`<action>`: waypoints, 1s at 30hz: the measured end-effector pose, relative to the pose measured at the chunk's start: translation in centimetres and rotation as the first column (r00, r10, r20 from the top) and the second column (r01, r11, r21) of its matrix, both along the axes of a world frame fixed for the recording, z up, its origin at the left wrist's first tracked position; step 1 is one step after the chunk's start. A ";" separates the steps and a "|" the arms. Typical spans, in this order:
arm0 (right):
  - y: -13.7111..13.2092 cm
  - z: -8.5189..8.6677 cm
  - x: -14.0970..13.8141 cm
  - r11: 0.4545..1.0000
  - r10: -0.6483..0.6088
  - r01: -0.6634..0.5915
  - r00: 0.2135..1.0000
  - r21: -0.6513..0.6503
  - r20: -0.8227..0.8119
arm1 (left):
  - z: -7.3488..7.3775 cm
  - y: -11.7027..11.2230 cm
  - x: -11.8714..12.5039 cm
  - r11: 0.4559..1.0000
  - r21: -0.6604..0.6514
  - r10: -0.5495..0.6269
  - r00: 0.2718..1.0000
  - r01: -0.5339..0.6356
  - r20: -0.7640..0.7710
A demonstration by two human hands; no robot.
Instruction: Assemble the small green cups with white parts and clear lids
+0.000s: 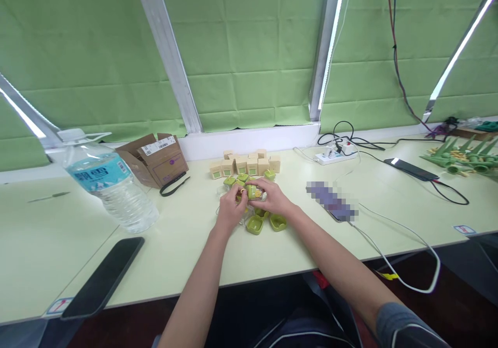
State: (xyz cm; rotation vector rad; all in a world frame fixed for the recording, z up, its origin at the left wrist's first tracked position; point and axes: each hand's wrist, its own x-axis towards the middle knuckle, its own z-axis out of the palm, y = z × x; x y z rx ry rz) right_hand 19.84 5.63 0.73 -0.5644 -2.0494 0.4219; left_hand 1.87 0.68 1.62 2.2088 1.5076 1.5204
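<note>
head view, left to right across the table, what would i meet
thin pen-like item → water bottle → cardboard box → left hand → small green piece → right hand → white power strip → flat black device → pile of green parts

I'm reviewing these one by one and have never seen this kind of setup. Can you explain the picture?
There is no machine here: a person works with two bare hands. The single view comes from a camera worn on the head, looking forward and down.

The right hand holds a small green item. The left hand meets it with its fingertips; their exact grip is too small to tell.

Nearer the person lie open green cups; behind are small pale boxes. To the left are a large water bottle and a brown carton.
</note>
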 end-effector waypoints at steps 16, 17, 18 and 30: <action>-0.1 0.3 0.4 1.000 -0.022 0.022 0.999 -0.022 -0.024 | 0.3 -0.1 -0.2 0.999 0.013 0.050 0.998 -0.051 0.029; -0.1 0.3 0.4 1.000 -0.026 0.025 0.999 -0.018 -0.024 | 0.3 -0.1 -0.2 0.998 0.017 0.055 0.998 -0.055 0.030; 0.0 0.3 0.5 0.999 -0.031 0.030 0.999 -0.014 -0.024 | 0.3 -0.1 -0.2 0.998 0.023 0.060 0.998 -0.061 0.035; 0.6 -0.1 0.8 0.992 -0.119 0.119 0.993 -0.031 -0.004 | 0.2 0.1 -0.4 0.991 0.029 0.127 0.988 -0.130 0.090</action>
